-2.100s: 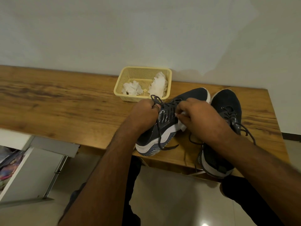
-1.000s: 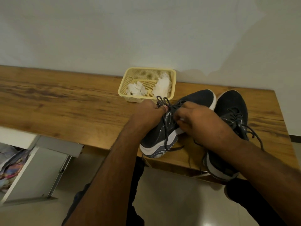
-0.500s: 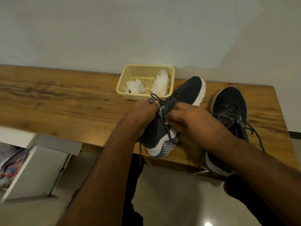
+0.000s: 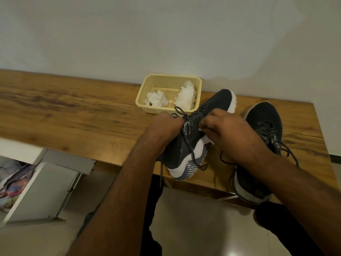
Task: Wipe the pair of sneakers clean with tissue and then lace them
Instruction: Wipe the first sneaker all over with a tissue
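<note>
At near table edge (image 4: 110,159) | left hand (image 4: 164,126) grips tilted sneaker (image 4: 191,143), toe pointing far | right hand (image 4: 227,132) pinches tissue (image 4: 207,140) on its right side.

Both hands (image 4: 195,130) on tilted sneaker (image 4: 191,143)

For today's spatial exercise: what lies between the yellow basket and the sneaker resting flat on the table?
In the head view, the tilted sneaker, gripped by both hands, lies between the basket and the flat sneaker.
</note>
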